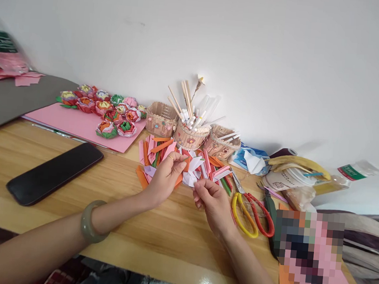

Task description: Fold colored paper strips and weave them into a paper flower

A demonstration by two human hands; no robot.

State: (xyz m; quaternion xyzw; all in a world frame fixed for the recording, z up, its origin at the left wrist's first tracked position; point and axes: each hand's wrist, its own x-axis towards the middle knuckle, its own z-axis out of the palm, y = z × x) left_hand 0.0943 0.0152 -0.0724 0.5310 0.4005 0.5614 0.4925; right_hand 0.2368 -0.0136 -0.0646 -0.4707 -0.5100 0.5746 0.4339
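A partly built paper flower (193, 168) of orange and white folded pieces is pinched between the thumb and fingers of my left hand (166, 179). Close by on its right is my right hand (213, 201), its thumb and forefinger pressed together at the flower's lower edge. What those fingertips grip is too small to make out. Behind and around both hands lies a pile of folded paper strips (157, 150) in pink, orange, white and green. Scissors (253, 211) with one yellow and one red handle rest right of my right hand.
Finished paper flowers (103, 106) sit on pink sheets (68, 124) at the back left. A black oblong case (56, 172) lies in front. Three decorated baskets (161, 119) line the wall, the middle one holding sticks. Tissues (252, 161), a lidded cup (287, 179) and pliers (271, 211) are on the right.
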